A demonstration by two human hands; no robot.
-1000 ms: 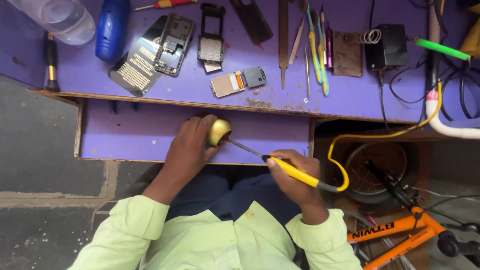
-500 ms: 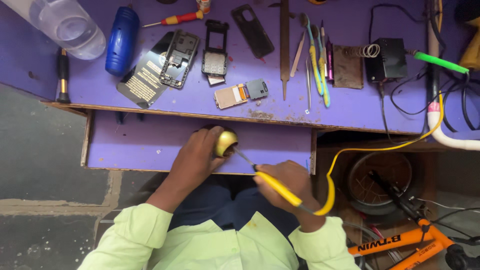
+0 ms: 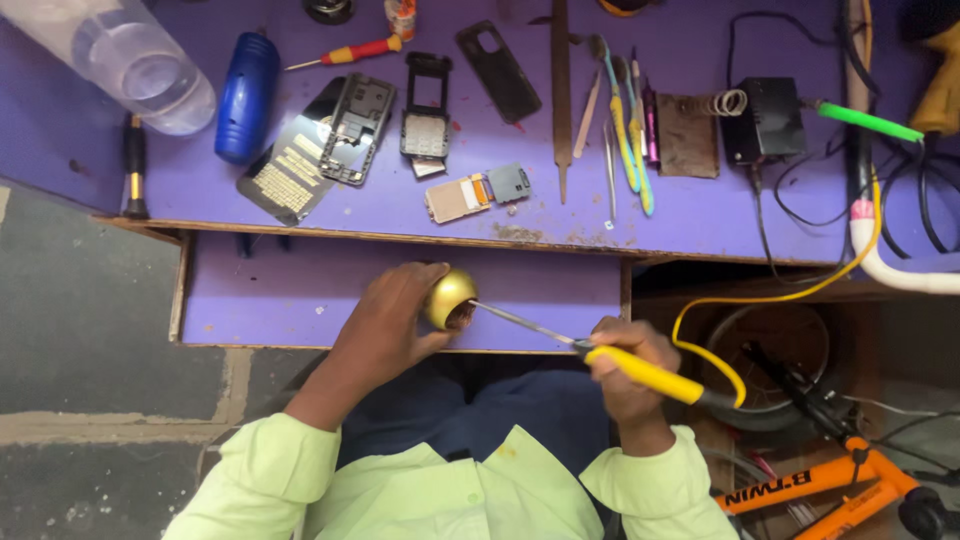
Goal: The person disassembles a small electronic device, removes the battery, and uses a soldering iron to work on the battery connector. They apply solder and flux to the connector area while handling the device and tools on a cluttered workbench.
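My left hand (image 3: 385, 325) grips a small round gold tin (image 3: 448, 297), tilted with its mouth toward the right, in front of the purple drawer (image 3: 300, 290). My right hand (image 3: 625, 365) holds a yellow-handled soldering iron (image 3: 640, 372); its metal tip (image 3: 480, 308) reaches into the tin's mouth. A yellow cord (image 3: 770, 300) runs from the handle up to the right. Both sleeves are light green.
On the purple bench (image 3: 700, 215) lie taken-apart phone parts (image 3: 355, 130), a circuit board (image 3: 470, 195), a red-yellow screwdriver (image 3: 345, 52), a file (image 3: 561, 90), tweezers, a black adapter (image 3: 765, 120), a blue case (image 3: 245, 95) and a plastic bottle (image 3: 125, 65). An orange toy bicycle (image 3: 830, 485) stands lower right.
The view has shifted so the bench sits lower in frame. Both hands stay together, the iron's tip still in the gold tin; the tin has tilted slightly.
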